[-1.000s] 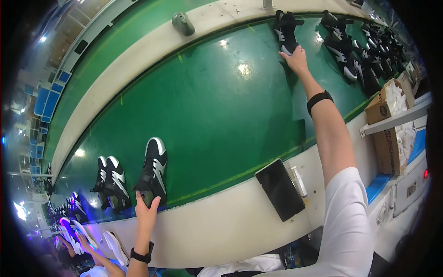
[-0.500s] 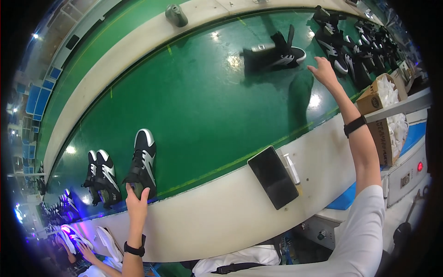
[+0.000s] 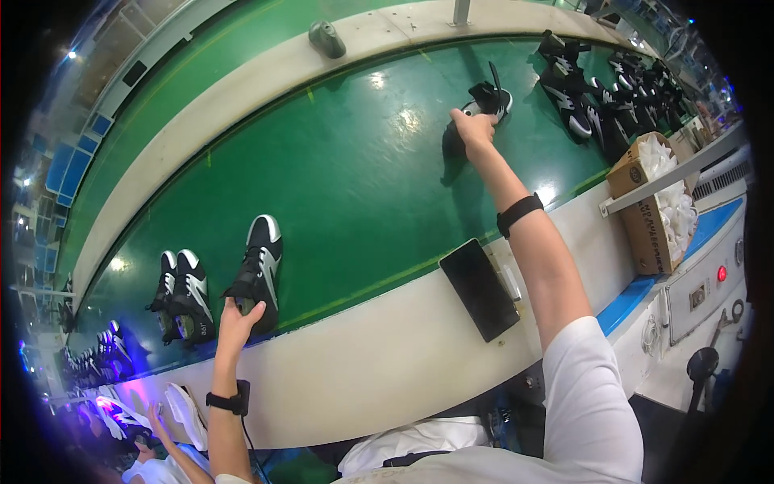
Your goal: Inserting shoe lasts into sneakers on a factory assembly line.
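Note:
My left hand (image 3: 239, 323) is closed on the heel of a black-and-white sneaker (image 3: 260, 262), which rests on the green belt (image 3: 347, 177) with its white toe pointing away. Farther off to the right, my right hand (image 3: 476, 129) grips a second black sneaker (image 3: 498, 103) from its heel side. Its tongue and strap stand up, and part of the shoe is hidden behind my fingers. Just left of my left hand, a pair of black-and-white sneakers (image 3: 190, 294) stands on the belt.
Many black sneakers (image 3: 592, 97) cluster at the far right. A carton (image 3: 649, 222) of white crumpled stuffing sits at the right edge. A black tablet (image 3: 481, 290) lies on the pale ledge (image 3: 387, 363). A grey shoe-shaped form (image 3: 326, 39) stands on the far rim. Another person's hand (image 3: 157, 419) works lower left.
My right hand has swung left and closed on the black sneaker, whose toe now points more away from me. My left hand keeps its hold on the other sneaker.

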Demonstrator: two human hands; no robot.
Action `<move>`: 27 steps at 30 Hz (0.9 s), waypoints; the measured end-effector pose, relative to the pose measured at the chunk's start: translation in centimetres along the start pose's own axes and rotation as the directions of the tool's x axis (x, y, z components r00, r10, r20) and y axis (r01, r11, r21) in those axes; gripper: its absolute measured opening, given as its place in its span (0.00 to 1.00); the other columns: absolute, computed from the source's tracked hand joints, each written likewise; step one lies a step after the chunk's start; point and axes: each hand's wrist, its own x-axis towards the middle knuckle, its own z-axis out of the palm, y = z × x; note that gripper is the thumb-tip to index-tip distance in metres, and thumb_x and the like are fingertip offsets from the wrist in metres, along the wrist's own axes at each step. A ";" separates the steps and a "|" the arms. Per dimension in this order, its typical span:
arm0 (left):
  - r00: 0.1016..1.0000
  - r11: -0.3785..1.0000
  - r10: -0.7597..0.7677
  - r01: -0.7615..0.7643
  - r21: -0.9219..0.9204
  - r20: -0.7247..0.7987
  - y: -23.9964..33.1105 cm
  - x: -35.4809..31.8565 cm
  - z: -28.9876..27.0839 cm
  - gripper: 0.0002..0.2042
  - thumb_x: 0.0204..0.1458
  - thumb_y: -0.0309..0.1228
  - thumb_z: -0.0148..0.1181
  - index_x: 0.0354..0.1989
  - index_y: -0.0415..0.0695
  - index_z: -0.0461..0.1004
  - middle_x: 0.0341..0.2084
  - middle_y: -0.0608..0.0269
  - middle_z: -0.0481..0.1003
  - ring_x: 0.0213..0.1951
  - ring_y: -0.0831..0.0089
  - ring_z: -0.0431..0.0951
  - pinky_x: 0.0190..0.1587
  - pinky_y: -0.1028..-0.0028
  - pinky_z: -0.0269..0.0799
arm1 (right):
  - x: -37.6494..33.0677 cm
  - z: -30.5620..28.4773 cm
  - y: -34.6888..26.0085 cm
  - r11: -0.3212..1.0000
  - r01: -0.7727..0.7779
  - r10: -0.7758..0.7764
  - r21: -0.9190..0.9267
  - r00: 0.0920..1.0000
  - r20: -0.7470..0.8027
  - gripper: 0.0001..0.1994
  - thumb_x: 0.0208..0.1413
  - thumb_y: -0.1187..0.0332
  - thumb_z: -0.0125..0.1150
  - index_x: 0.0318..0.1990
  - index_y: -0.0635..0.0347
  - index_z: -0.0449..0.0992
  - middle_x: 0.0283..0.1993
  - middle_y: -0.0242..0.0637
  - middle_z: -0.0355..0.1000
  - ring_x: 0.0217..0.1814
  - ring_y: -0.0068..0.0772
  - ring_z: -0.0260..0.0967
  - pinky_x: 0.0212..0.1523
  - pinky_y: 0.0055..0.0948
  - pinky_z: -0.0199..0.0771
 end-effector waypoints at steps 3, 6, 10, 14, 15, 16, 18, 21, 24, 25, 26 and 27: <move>1.000 0.986 -0.017 0.020 -0.168 0.019 1.0 0.2 -1.4 0.30 0.51 0.37 0.67 0.58 0.32 0.64 0.49 0.55 0.73 0.51 0.66 0.72 0.58 0.72 0.62 | 0.4 -0.2 1.2 0.991 0.055 -0.056 0.121 0.998 0.004 0.55 0.38 0.53 0.70 0.65 0.78 0.42 0.64 0.66 0.56 0.66 0.61 0.59 0.65 0.45 0.62; 0.955 0.797 -0.242 0.296 -0.527 0.169 1.9 -2.3 -3.7 0.24 0.55 0.35 0.63 0.56 0.34 0.67 0.47 0.61 0.75 0.48 0.71 0.75 0.53 0.73 0.67 | -1.5 -3.1 0.8 0.973 0.049 -0.102 0.225 0.968 0.230 0.41 0.40 0.58 0.69 0.59 0.74 0.59 0.55 0.54 0.68 0.58 0.46 0.69 0.58 0.45 0.69; 0.990 0.873 -0.123 0.144 -0.466 0.076 0.9 -10.4 -4.1 0.22 0.55 0.32 0.62 0.55 0.35 0.68 0.44 0.62 0.75 0.45 0.72 0.75 0.50 0.72 0.70 | -8.3 -8.6 -1.3 0.971 -0.135 -0.001 0.198 0.824 0.567 0.27 0.41 0.58 0.68 0.48 0.63 0.73 0.45 0.42 0.74 0.48 0.38 0.74 0.49 0.43 0.73; 0.991 0.962 0.043 -0.006 0.273 -0.127 -1.2 -17.1 -0.9 0.32 0.50 0.33 0.64 0.62 0.32 0.61 0.57 0.42 0.68 0.58 0.49 0.69 0.61 0.62 0.62 | -16.7 -11.9 -2.6 0.951 -0.275 0.058 0.143 0.612 0.789 0.14 0.48 0.59 0.64 0.41 0.52 0.77 0.36 0.30 0.76 0.34 0.26 0.74 0.34 0.28 0.74; 0.985 0.966 -0.032 0.074 0.248 -0.170 -1.3 -18.0 -0.6 0.32 0.51 0.32 0.63 0.63 0.32 0.60 0.61 0.40 0.64 0.62 0.48 0.65 0.64 0.62 0.58 | -18.6 -12.4 -2.3 0.953 -0.276 0.061 0.125 0.579 0.813 0.14 0.48 0.59 0.64 0.41 0.54 0.78 0.37 0.31 0.76 0.35 0.26 0.74 0.36 0.27 0.74; 0.977 0.969 -0.125 0.158 0.189 -0.175 -1.0 -18.7 -0.3 0.33 0.51 0.31 0.62 0.65 0.32 0.58 0.65 0.38 0.60 0.66 0.47 0.60 0.66 0.62 0.55 | -20.5 -12.9 -1.7 0.951 -0.263 -0.006 0.162 0.510 0.860 0.14 0.49 0.59 0.64 0.41 0.56 0.78 0.38 0.31 0.76 0.36 0.26 0.73 0.38 0.26 0.74; 0.938 0.961 0.001 0.095 0.260 -0.347 0.4 -20.1 0.7 0.33 0.53 0.32 0.61 0.66 0.32 0.56 0.66 0.38 0.58 0.67 0.47 0.58 0.68 0.62 0.53 | -24.2 -13.6 -0.1 0.963 -0.204 -0.068 0.178 0.452 0.889 0.18 0.49 0.63 0.65 0.46 0.61 0.75 0.39 0.33 0.75 0.40 0.26 0.73 0.39 0.23 0.74; 0.872 0.956 0.234 -0.126 0.265 -0.430 4.2 -21.9 3.7 0.36 0.55 0.36 0.60 0.68 0.32 0.53 0.67 0.38 0.55 0.68 0.47 0.55 0.69 0.62 0.49 | -30.6 -15.3 2.7 0.972 -0.061 -0.170 0.228 0.493 0.854 0.29 0.43 0.62 0.70 0.52 0.68 0.68 0.39 0.37 0.74 0.36 0.26 0.74 0.32 0.26 0.73; 0.928 0.926 0.352 -0.364 -0.099 -0.119 7.0 -22.8 9.1 0.42 0.55 0.44 0.61 0.70 0.32 0.48 0.68 0.35 0.52 0.70 0.46 0.53 0.69 0.61 0.49 | -37.3 -17.1 5.1 0.993 0.035 -0.115 0.112 0.508 0.854 0.39 0.47 0.57 0.70 0.62 0.70 0.61 0.54 0.51 0.71 0.56 0.38 0.69 0.57 0.33 0.68; 0.936 0.926 0.350 -0.341 -0.160 0.033 7.2 -22.8 10.4 0.43 0.53 0.44 0.63 0.69 0.31 0.48 0.67 0.34 0.52 0.69 0.45 0.53 0.69 0.60 0.50 | -39.3 -18.0 5.9 0.987 0.121 -0.154 0.109 0.476 0.866 0.39 0.50 0.57 0.70 0.64 0.71 0.59 0.58 0.53 0.68 0.60 0.39 0.66 0.59 0.34 0.66; 0.932 0.932 0.318 -0.273 -0.238 0.177 7.1 -22.9 11.5 0.44 0.51 0.43 0.65 0.69 0.31 0.49 0.67 0.33 0.52 0.69 0.44 0.53 0.68 0.59 0.52 | -41.0 -18.7 6.8 0.977 0.128 -0.206 0.169 0.396 0.895 0.36 0.55 0.58 0.65 0.64 0.71 0.58 0.60 0.54 0.66 0.62 0.40 0.65 0.59 0.33 0.66; 0.928 0.955 0.284 -0.252 -0.153 0.243 6.8 -23.0 12.3 0.43 0.49 0.41 0.67 0.67 0.30 0.50 0.66 0.33 0.53 0.68 0.43 0.54 0.68 0.58 0.53 | -42.1 -19.0 7.7 0.994 0.097 -0.086 0.054 0.360 0.929 0.30 0.60 0.63 0.59 0.64 0.72 0.58 0.58 0.54 0.67 0.61 0.38 0.66 0.58 0.33 0.66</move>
